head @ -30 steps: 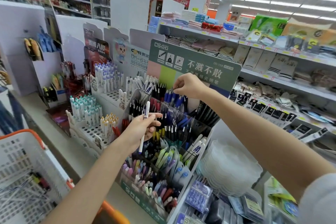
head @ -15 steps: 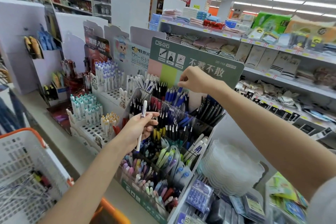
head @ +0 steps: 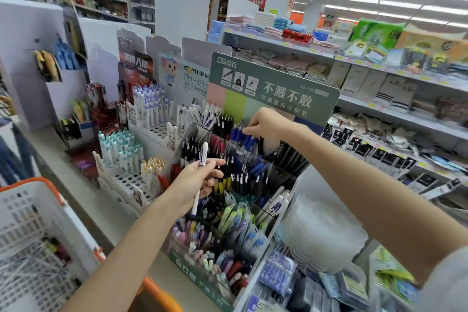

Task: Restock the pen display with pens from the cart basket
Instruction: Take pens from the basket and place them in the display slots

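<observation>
My left hand (head: 195, 180) has its grip clamped on a white pen (head: 203, 154), fingers and thumb wrapped round the middle of the barrel. The pen hangs in the air in front of the middle tiers of the pen display (head: 187, 270), touching none of the stock. Its long axis runs nearly upright, leaning a little so the capped top tips away from me and to the right, while the blue-tipped lower end points down toward me.

My right hand (head: 268, 123) reaches to the top tier, its grip closed to a pinch on the blue pens (head: 243, 137) there (I judge I'm parting them or straightening one; which, I cannot tell).

What could go wrong: the compartments are packed and their pens lean every way, so pushing mine in blunt-end first could jam against the others or tip a neighbour out. The likeliest slip is a mis-sort, since white pens with the same blue print stand in two places, the top tier (head: 205, 121) and low on the right (head: 274, 206). My right forearm also crosses above the dark pens and could sweep them as I pull back. The cart basket (head: 38, 181) waits at my lower left, more stock inside.
</observation>
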The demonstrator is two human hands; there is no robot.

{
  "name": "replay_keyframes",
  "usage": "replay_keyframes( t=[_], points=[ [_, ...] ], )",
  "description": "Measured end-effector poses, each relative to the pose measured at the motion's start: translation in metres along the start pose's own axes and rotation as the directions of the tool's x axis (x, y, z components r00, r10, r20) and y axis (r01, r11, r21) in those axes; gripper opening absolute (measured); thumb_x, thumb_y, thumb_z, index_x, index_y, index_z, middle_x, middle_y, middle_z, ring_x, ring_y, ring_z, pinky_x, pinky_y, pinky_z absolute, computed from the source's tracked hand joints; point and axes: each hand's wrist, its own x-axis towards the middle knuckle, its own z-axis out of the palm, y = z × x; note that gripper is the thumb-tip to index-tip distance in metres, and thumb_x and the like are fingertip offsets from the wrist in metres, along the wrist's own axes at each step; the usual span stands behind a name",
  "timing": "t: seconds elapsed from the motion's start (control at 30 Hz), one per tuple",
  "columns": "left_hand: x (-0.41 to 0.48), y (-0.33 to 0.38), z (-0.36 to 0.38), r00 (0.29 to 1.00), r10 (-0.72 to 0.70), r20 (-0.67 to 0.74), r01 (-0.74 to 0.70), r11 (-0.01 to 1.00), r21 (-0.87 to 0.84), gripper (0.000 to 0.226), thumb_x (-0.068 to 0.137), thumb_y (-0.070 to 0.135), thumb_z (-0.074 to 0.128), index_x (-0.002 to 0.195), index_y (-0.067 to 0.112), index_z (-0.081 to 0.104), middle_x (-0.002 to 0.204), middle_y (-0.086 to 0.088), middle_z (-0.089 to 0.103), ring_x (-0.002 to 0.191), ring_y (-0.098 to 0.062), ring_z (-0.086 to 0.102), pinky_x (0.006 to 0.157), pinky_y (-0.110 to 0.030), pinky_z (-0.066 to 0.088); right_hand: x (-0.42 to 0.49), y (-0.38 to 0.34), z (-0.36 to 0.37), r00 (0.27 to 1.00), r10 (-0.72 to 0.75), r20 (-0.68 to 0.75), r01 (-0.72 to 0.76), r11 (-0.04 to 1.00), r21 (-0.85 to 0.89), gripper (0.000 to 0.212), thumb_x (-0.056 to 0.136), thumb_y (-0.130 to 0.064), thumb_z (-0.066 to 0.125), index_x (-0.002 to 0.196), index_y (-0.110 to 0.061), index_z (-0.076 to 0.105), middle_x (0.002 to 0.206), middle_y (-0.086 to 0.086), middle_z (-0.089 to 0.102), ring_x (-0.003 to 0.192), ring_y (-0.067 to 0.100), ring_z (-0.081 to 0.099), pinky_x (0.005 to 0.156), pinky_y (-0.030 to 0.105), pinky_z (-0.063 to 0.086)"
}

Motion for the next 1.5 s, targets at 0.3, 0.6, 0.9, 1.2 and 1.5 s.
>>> replay_keyframes(
  t=[0.3, 0.6, 0.9, 1.2, 1.5],
  points=[
    [0.005, 0.005, 0.002, 0.995, -0.055, 0.083, 0.062, 0.994, -0.088, 0.03, 0.103, 0.011, 0.03, 0.103, 0.004, 0.059, 0.06, 0.002, 0.042, 0.044, -0.006, 0.031, 0.039, -0.016, 0.023, -0.028, -0.009, -0.024, 0.96, -0.038, -0.276, 0.104, 0.967, 0.231, 0.012, 0.093, -0.014, 0.066, 0.093, -0.007, 0.075, 0.077, -0.004, 0.068, 0.066, 0.006, 0.06, 0.06, 0.013, 0.046],
    [0.014, 0.015, 0.033, 0.974, 0.117, 0.193, -0.152, 0.973, 0.176, 0.026, 0.107, 0.018, 0.037, 0.102, 0.013, 0.063, 0.068, 0.007, 0.054, 0.062, -0.007, 0.043, 0.059, -0.021, 0.035, -0.068, -0.023, -0.001, 0.976, -0.043, -0.216, 0.138, 0.884, 0.446, 0.019, 0.093, -0.026, 0.069, 0.107, -0.015, 0.073, 0.087, 0.001, 0.076, 0.07, 0.011, 0.07, 0.07, 0.025, 0.056],
    [0.02, 0.014, 0.04, 0.974, 0.215, -0.07, -0.196, 0.956, 0.22, 0.026, 0.103, 0.019, 0.048, 0.128, 0.023, 0.053, 0.12, -0.004, 0.064, 0.103, -0.015, 0.06, 0.093, -0.033, 0.048, -0.111, 0.006, -0.013, 0.933, 0.013, -0.36, 0.148, 0.897, 0.417, 0.005, 0.089, -0.01, 0.072, 0.094, -0.011, 0.071, 0.082, -0.001, 0.072, 0.071, 0.006, 0.068, 0.073, 0.019, 0.057],
    [0.018, 0.008, 0.026, 0.957, 0.127, -0.26, -0.117, 0.992, 0.053, 0.023, 0.098, 0.009, 0.044, 0.115, 0.014, 0.059, 0.09, -0.002, 0.068, 0.066, -0.009, 0.057, 0.065, -0.023, 0.047, -0.138, 0.032, 0.026, 0.947, -0.015, -0.322, 0.085, 0.975, 0.205, 0.002, 0.09, -0.013, 0.071, 0.091, -0.015, 0.071, 0.078, -0.009, 0.066, 0.07, 0.002, 0.061, 0.068, 0.015, 0.051],
    [0.02, 0.009, 0.016, 0.965, 0.101, -0.241, -0.092, 0.995, 0.048, 0.023, 0.097, 0.005, 0.045, 0.109, 0.013, 0.063, 0.082, -0.001, 0.068, 0.058, -0.005, 0.056, 0.055, -0.016, 0.048, -0.136, 0.027, 0.05, 0.994, -0.014, -0.11, -0.001, 0.991, -0.135, 0.021, 0.094, -0.03, 0.067, 0.085, -0.013, 0.075, 0.081, -0.002, 0.07, 0.073, 0.014, 0.064, 0.069, 0.034, 0.057]
  ],
)
